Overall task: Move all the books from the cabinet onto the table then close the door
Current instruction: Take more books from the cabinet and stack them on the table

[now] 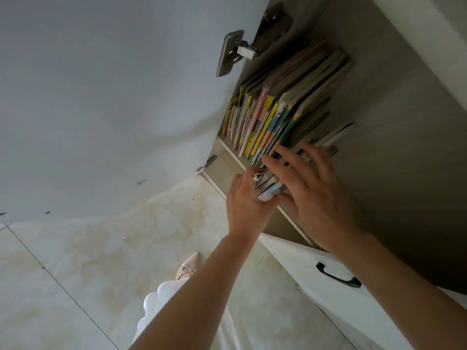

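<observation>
Open cabinet (pixel 394 102), row of upright books (pixel 275 114), both hands gripping a bundle (pixel 269 183), tiled floor (pixel 75 261)

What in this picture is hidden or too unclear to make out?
- Head view: titles on the books, too small and blurred.
- The table: out of frame.
- Bundle count: covered by the left hand and right hand.
- Cabinet right side: cut off.
</observation>
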Motion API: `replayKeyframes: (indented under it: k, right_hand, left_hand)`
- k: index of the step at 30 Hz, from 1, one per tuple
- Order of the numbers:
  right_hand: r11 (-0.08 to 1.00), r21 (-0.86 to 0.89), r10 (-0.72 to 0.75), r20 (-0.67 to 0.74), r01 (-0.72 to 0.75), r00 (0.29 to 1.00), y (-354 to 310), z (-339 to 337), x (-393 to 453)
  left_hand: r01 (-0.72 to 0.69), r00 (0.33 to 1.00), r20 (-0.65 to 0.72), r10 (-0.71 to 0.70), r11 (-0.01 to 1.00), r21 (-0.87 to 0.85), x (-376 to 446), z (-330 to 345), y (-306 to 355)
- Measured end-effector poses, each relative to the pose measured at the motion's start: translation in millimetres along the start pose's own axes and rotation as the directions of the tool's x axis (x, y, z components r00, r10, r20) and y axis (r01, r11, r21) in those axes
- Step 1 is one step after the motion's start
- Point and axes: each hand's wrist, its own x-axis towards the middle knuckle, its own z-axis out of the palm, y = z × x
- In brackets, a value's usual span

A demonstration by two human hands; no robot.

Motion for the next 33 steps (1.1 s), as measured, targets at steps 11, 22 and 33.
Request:
replayKeyframes:
  k: [11, 22, 33]
  right_hand:
    - [0.990, 0.139, 0.040, -0.023, -0.036, 0.999, 8.2, 7.1, 7.8]
    - [0.231, 0.713, 0.596, 0.434, -0.662, 0.676, 50.5, 37.6, 1.8]
    - [0.346, 0.645, 0.421, 0.542, -0.681, 0.727, 63.2, 61.5, 29.4]
  left_hand:
    - [0.095, 0.991, 0.105, -0.080, 0.985, -0.143, 12.3, 14.0, -5.4]
    - [0.149, 0.968, 0.236, -0.082, 0.947, -0.284, -1.4, -29.3, -49.1]
    - [0.190, 0.953, 0.283, -0.107, 0.939, -0.288, 23.2, -42.5, -63.8]
